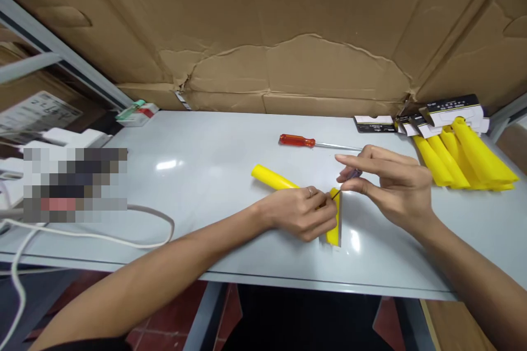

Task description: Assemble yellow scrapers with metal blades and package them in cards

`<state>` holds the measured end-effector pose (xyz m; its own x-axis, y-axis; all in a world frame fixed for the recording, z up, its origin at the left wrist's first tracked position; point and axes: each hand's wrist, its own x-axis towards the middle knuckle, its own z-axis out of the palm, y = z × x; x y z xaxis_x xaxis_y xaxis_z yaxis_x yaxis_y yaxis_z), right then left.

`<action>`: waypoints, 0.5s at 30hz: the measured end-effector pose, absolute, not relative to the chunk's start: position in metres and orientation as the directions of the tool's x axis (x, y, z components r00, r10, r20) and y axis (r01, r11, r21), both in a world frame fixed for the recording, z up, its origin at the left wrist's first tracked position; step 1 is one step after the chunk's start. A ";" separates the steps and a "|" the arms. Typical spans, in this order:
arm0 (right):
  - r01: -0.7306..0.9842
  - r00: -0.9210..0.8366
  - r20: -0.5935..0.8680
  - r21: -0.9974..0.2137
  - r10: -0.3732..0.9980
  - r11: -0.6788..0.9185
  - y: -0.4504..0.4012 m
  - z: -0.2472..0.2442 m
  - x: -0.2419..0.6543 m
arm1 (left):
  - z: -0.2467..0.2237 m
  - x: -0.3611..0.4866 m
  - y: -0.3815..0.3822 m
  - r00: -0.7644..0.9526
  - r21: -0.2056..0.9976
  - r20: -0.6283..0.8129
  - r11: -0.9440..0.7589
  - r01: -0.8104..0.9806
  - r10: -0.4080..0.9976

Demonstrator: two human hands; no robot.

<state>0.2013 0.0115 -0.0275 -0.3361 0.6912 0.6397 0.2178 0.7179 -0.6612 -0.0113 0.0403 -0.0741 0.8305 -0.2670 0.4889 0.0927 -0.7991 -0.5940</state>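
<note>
My left hand (307, 213) is closed around a yellow scraper-like tool (274, 176) lying on the table. Its round handle points to the upper left, and its wide yellow head (334, 235) has a thin metallic strip along the right edge. My right hand (389, 184) pinches a small tool with a dark purplish handle (354, 174) and a thin dark shaft, probably a small screwdriver. That shaft reaches down to the upper part of the yellow head, beside my left fingertips. The fingers hide the exact contact point.
Beyond my hands lies a screwdriver with a red handle (297, 141). Several yellow pieces with printed cards (465, 153) are piled at the right. White cables (102, 235) and a blurred patch occupy the left, near a small box (138, 114). Cardboard (263, 11) walls off the back.
</note>
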 end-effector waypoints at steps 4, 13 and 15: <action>0.329 -0.400 0.623 -0.588 0.673 0.739 0.015 -0.029 0.207 | -0.075 -0.012 0.040 0.838 -0.586 0.479 -0.806 0.084 -0.261; 0.650 -0.700 0.276 -0.134 0.658 0.748 0.045 0.016 0.240 | -0.073 -0.015 0.041 0.855 -0.578 0.461 -0.811 0.085 -0.239; 0.687 -0.721 0.159 0.028 0.675 0.726 0.050 0.027 0.236 | -0.074 -0.015 0.041 0.850 -0.574 0.469 -0.815 0.084 -0.242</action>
